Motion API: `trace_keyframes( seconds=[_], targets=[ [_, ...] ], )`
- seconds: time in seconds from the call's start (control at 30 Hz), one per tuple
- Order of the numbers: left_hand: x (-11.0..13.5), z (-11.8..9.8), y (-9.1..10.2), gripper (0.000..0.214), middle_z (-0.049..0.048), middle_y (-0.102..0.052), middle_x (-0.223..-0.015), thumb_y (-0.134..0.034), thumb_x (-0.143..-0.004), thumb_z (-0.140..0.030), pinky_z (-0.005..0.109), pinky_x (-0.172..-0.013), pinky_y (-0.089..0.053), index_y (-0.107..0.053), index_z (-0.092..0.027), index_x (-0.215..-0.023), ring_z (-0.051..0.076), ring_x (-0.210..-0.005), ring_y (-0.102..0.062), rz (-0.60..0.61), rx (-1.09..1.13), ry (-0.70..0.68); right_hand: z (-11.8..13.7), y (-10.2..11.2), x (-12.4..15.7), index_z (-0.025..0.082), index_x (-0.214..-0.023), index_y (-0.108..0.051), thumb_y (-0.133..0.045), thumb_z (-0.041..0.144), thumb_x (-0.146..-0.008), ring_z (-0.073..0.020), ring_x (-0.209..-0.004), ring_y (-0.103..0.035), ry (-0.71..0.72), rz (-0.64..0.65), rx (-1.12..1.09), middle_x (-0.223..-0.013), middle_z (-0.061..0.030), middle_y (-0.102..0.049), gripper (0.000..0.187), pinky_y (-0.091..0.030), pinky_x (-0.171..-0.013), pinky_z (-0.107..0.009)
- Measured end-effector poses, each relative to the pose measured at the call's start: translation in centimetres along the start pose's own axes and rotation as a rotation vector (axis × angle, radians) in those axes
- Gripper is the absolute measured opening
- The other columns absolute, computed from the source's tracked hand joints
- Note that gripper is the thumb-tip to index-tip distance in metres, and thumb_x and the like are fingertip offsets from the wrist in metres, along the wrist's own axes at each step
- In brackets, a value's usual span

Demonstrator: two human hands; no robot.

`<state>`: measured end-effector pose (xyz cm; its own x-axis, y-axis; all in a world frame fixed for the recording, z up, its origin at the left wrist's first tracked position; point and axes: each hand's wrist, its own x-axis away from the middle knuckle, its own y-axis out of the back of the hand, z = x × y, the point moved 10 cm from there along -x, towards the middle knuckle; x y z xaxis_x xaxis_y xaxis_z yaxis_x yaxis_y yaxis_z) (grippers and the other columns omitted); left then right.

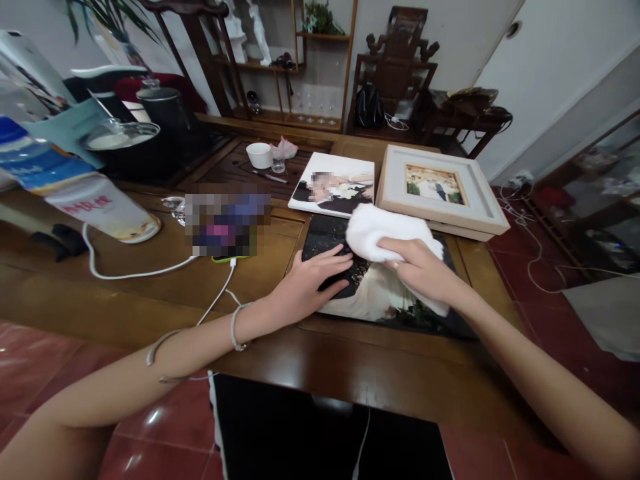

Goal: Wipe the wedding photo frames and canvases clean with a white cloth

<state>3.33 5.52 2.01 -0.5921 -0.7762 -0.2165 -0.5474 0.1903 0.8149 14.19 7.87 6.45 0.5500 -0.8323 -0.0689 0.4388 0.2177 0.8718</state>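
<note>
A glossy photo print (380, 297) lies flat near the front edge of the wooden table (260, 360). My left hand (313, 277) rests on its left part, fingers stretched flat and pressing it down. My right hand (423, 267) is closed on a white cloth (373, 230), which lies on the upper middle of the print. A silver bracelet circles my left wrist.
Behind the print lie a second photo print (335, 183) and a white picture frame (440, 190). A phone on a white charging cable (215, 303) lies to the left, near a large printed bag (75, 193). A white cup (259, 155) and small glass stand farther back. Shelves and a carved chair line the wall.
</note>
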Motion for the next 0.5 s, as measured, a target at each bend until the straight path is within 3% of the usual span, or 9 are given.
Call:
trace_keyframes(
  seconds=[0.13,0.23,0.37,0.5],
  targets=[
    [-0.2,-0.2,0.3,0.034,0.0076,-0.058,-0.128,-0.051,-0.090,-0.029,0.053,-0.102,-0.035,-0.055,-0.025,-0.124,0.026,-0.125,-0.047,-0.032,0.004,-0.025,3.1,-1.8,-4.7,0.021,-0.072,-0.047,-0.039,0.007,-0.070,-0.0171,-0.072,-0.049,0.111,-0.002,-0.098,-0.075,-0.0006,-0.056,0.017,-0.036,-0.068,-0.028],
    [-0.3,-0.1,0.3,0.031,0.0067,-0.060,-0.126,-0.052,-0.090,-0.028,0.052,-0.099,-0.038,-0.058,-0.026,-0.120,0.027,-0.120,-0.051,-0.022,-0.011,-0.005,4.5,-2.4,-5.8,0.021,-0.070,-0.045,-0.039,0.006,-0.068,-0.0166,-0.070,-0.047,0.153,-0.020,-0.097,-0.069,0.0005,-0.052,0.017,-0.033,-0.064,-0.027],
    [-0.1,0.1,0.4,0.033,0.0066,-0.057,-0.130,-0.052,-0.090,-0.031,0.057,-0.102,-0.033,-0.055,-0.027,-0.123,0.028,-0.124,-0.047,-0.021,-0.032,0.027,3.1,-1.7,-3.6,0.022,-0.067,-0.041,-0.038,0.007,-0.068,-0.0159,-0.064,-0.043,0.104,-0.035,-0.079,-0.064,0.0020,-0.047,0.015,-0.031,-0.061,-0.027],
    [0.1,0.2,0.0,0.038,0.0059,-0.053,-0.135,-0.050,-0.091,-0.032,0.065,-0.103,-0.023,-0.049,-0.029,-0.129,0.028,-0.132,-0.039,0.010,-0.027,0.033,-1.4,0.7,1.1,0.022,-0.068,-0.040,-0.037,0.011,-0.072,-0.0159,-0.062,-0.042,0.006,-0.076,0.011,-0.062,0.0031,-0.044,0.013,-0.032,-0.060,-0.028]
  ],
)
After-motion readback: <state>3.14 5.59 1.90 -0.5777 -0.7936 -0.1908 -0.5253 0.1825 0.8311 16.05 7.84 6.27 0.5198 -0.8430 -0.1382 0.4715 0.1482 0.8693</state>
